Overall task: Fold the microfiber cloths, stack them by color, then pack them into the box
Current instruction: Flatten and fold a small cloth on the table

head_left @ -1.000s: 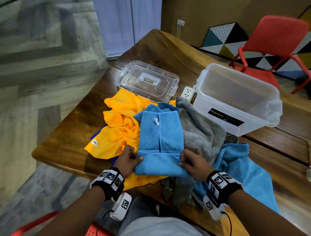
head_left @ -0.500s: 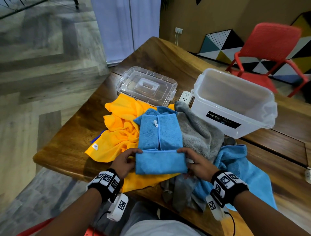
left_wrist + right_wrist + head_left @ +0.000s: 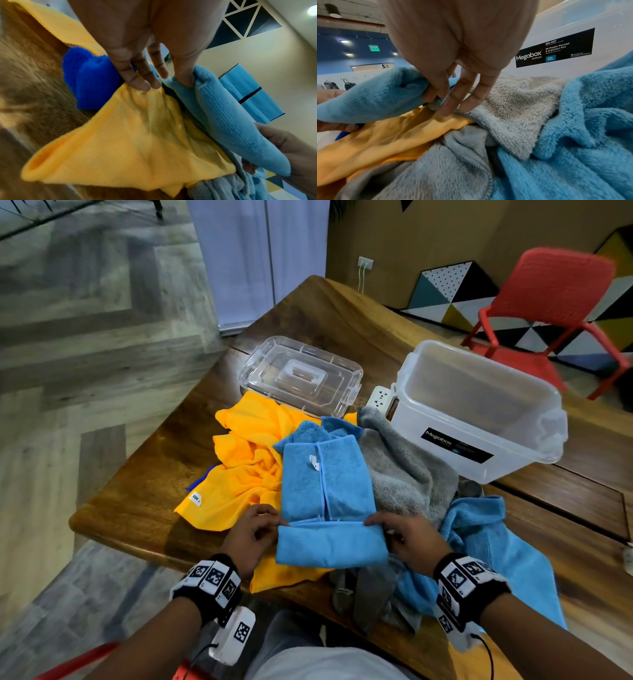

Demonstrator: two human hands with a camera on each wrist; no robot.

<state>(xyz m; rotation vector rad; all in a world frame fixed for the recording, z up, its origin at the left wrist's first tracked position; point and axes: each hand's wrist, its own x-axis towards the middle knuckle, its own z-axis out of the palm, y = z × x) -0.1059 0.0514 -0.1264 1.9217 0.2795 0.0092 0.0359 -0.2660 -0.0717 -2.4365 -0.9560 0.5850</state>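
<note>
A light blue microfiber cloth (image 3: pixel 325 491) lies lengthwise on the pile, its near end turned up into a fold (image 3: pixel 330 544). My left hand (image 3: pixel 255 534) pinches the fold's left end (image 3: pixel 187 79) and my right hand (image 3: pixel 402 537) pinches its right end (image 3: pixel 412 86). Under it lie an orange cloth (image 3: pixel 246 460), a grey cloth (image 3: pixel 404 474) and a second light blue cloth (image 3: pixel 493 546). A dark blue cloth (image 3: pixel 89 83) peeks out beneath the orange one. The clear Megabox box (image 3: pixel 479 412) stands open at the right.
The box's clear lid (image 3: pixel 301 374) lies at the back of the wooden table (image 3: pixel 137 487). A white power strip (image 3: pixel 380 398) sits between lid and box. A red chair (image 3: pixel 548 313) stands behind the table. The table's near edge runs just before my wrists.
Both hands have lifted the near end of the light blue cloth and rolled it away from me, so the folded band is taller. The head view has shifted slightly.
</note>
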